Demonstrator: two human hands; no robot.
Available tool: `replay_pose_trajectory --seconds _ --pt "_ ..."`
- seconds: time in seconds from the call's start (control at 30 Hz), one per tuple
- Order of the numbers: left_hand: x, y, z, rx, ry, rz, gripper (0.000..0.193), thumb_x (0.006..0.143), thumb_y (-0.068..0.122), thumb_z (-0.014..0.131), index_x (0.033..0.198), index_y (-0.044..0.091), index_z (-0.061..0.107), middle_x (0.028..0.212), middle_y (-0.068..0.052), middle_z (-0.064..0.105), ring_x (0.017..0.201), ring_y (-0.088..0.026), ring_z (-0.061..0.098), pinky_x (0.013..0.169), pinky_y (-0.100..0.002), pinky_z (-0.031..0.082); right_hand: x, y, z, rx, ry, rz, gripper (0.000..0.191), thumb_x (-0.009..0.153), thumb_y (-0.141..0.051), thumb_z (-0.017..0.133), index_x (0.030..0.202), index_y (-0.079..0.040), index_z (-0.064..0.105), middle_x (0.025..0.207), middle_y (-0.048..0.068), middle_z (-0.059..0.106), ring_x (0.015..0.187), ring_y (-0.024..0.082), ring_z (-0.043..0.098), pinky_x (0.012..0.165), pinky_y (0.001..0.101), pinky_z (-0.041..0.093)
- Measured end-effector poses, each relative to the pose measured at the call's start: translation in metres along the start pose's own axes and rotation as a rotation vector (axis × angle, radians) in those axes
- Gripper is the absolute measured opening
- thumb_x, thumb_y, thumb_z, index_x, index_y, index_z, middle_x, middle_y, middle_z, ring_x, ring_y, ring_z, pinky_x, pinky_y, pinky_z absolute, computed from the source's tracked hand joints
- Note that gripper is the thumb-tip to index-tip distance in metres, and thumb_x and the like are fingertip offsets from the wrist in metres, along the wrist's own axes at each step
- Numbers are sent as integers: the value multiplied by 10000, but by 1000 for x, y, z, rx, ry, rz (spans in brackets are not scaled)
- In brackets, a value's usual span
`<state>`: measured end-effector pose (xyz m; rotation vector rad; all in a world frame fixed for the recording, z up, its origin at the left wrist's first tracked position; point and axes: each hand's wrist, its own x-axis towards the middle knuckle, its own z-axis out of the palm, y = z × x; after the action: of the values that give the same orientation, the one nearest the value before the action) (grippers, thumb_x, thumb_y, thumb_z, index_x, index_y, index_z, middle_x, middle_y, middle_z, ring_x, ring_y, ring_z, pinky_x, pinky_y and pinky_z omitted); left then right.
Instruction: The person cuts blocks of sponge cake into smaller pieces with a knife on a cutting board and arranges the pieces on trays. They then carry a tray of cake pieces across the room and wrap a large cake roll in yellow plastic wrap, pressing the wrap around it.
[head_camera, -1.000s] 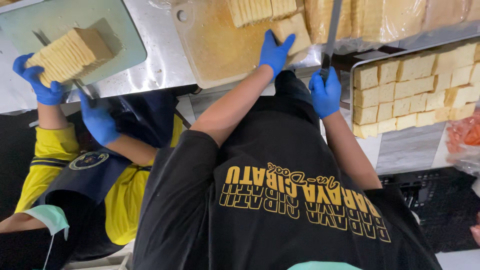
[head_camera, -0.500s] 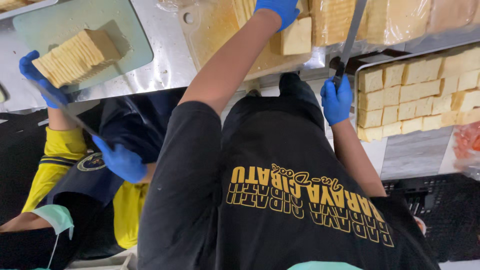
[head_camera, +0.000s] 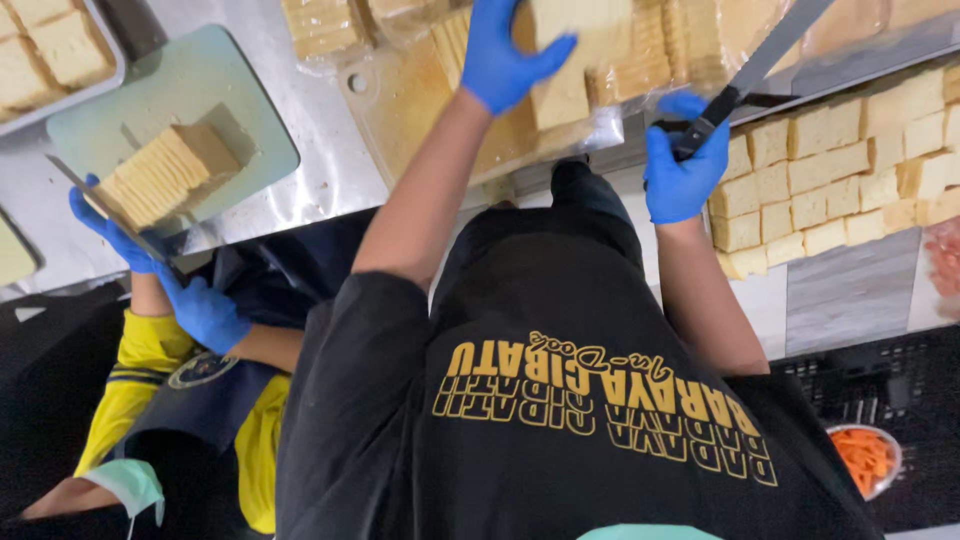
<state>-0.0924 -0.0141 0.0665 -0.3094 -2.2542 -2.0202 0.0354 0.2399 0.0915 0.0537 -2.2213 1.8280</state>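
On the steel surface (head_camera: 330, 190) your tan cutting board (head_camera: 420, 90) carries stacked bread slices (head_camera: 560, 95). Your left hand (head_camera: 505, 50) has reached forward since a second ago and now closes on that stack, while your right hand (head_camera: 685, 170) stays clenched around the knife (head_camera: 760, 65), raised higher.

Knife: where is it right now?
In the head view the knife is at upper right, handle gripped in the right hand, blade angled up over the bread slices, just left of the tray of bread cubes.
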Motion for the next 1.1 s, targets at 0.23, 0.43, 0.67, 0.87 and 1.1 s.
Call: replay_pose_trajectory --seconds 0.23,0.43,0.67,0.87,1.1 --pt "-69 17 18 -1519 -222 -466 613 1078 484 502 1529 70 465 1479 -125 567 1404 -270 540 1241 -448 407 63 -108 14 -158 -445 -316 938 731 10 959 1497 36 419 1476 169 555 1279 311 611 1119 396 519" --pt "-88 4 2 -910 -190 -396 759 1068 619 309 1587 78 429 1604 -126 501 1516 -259 451 1276 -436 348 64 -101 27 99 -495 81 637 930 -137 865 1453 8 531 1309 128 661 1086 230 651 904 323 527" --pt "-65 9 11 -717 -136 -44 747 1028 443 684 1590 46 392 1585 -93 462 1511 -201 423 1308 -378 320 37 -57 60 824 -383 1023 440 1093 -416 477 1286 -46 616 933 68 712 598 137 599 450 261 396" --pt "-87 3 53 -1228 -49 10 915 925 664 683 1504 -19 497 1433 -149 620 1333 -258 595 1154 -413 473 35 -82 69 252 -344 403 210 1170 -237 537 1174 -29 566 826 40 611 587 120 542 500 282 412" --pt "-85 -14 45 -1339 122 -86 999 850 561 821 1579 63 353 1499 -127 542 1403 -297 554 1186 -462 451 -3 -163 23 -409 -483 114 150 1095 -82 542 1230 -41 592 750 66 649 603 151 679 584 305 527"
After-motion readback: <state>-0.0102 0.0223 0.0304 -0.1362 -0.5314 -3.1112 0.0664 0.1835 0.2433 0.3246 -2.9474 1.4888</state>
